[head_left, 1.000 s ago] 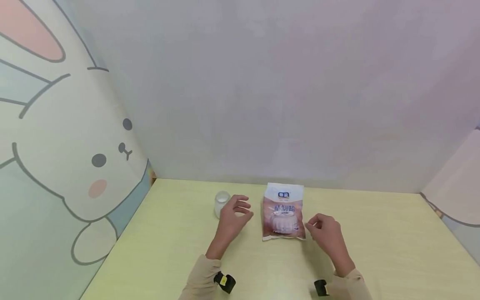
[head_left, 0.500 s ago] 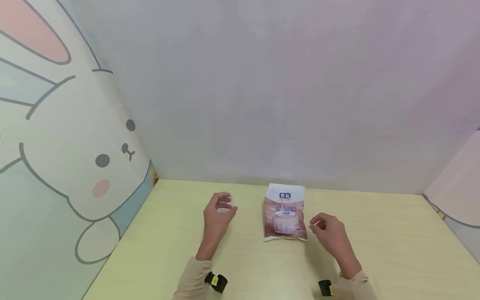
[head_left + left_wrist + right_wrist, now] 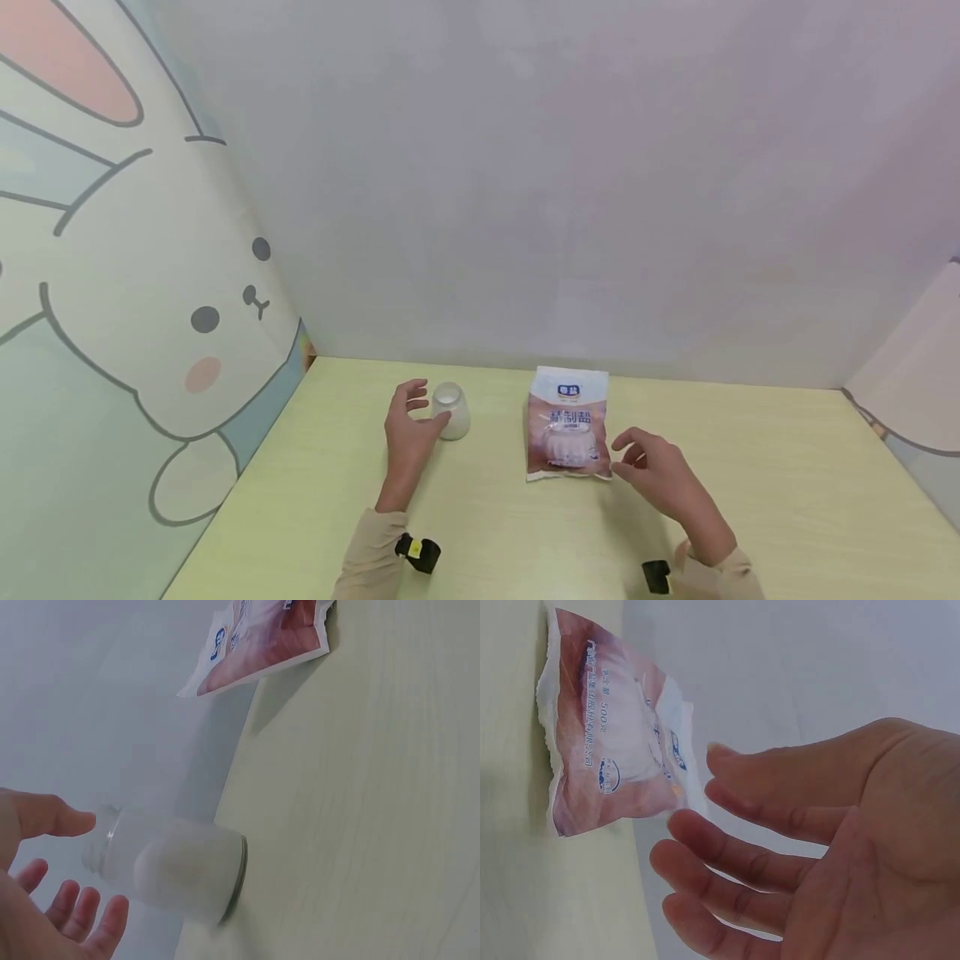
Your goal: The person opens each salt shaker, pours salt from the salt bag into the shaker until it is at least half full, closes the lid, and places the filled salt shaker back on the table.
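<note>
A small glass jar [image 3: 451,417] with white contents stands upright on the left part of the table. Close beside it, my left hand [image 3: 408,429] has its thumb and fingers spread around the jar's left side. In the left wrist view the thumb and fingertips are near the neck of the glass jar [image 3: 176,862], without a grip on it. To the right lies a brown and white bag of salt [image 3: 568,425]. My right hand [image 3: 663,479] is just right of the bag's lower corner, fingers loosely bent and holding nothing.
Both hands are above a pale wood-grain table [image 3: 510,542]. A plain grey wall [image 3: 570,208] rises behind it. On the left stands a panel with a cartoon rabbit [image 3: 172,292]. Black straps [image 3: 418,552] sit on the wrists.
My left hand has moved left, past the front of the jar to its left side, and the jar shows again. The right hand has stayed beside the salt bag, its fingers slightly more parted.
</note>
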A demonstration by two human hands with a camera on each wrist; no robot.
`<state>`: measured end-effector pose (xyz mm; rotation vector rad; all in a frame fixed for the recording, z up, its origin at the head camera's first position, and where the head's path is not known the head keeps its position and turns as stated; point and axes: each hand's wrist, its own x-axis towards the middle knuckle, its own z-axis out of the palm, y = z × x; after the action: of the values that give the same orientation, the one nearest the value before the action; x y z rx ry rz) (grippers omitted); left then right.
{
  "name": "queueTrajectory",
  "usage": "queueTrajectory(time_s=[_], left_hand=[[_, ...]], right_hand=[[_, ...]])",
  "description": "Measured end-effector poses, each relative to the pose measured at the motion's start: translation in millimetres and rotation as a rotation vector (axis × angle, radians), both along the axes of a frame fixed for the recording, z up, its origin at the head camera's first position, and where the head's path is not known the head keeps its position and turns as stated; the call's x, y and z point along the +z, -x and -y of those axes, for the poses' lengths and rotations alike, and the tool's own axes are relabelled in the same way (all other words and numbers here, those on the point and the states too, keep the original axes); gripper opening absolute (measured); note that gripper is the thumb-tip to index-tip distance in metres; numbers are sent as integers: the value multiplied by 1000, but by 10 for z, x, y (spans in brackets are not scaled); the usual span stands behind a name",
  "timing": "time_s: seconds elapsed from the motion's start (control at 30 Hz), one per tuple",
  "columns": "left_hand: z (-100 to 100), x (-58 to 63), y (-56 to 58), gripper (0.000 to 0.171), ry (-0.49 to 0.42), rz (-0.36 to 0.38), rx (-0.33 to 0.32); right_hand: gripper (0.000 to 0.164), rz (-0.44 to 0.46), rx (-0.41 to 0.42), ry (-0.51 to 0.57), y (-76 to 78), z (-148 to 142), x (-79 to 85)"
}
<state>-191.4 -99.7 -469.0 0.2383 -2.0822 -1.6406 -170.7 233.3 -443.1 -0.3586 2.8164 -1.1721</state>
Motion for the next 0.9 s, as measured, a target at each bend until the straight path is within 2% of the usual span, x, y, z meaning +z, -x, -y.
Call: queueTrajectory(time_s=[0.43,0.6,0.9], left_hand=[[101,-177,75,64,52,227,-106],[75,-192,114,65,66,249,-139],[71,-199,158,64,84,285,-131]], right_hand=[[22,-2,48,-46,-74,-63,61],[25,18,26,-68,-68,-106,67],[27,50,22,-106,-119,-147,69]])
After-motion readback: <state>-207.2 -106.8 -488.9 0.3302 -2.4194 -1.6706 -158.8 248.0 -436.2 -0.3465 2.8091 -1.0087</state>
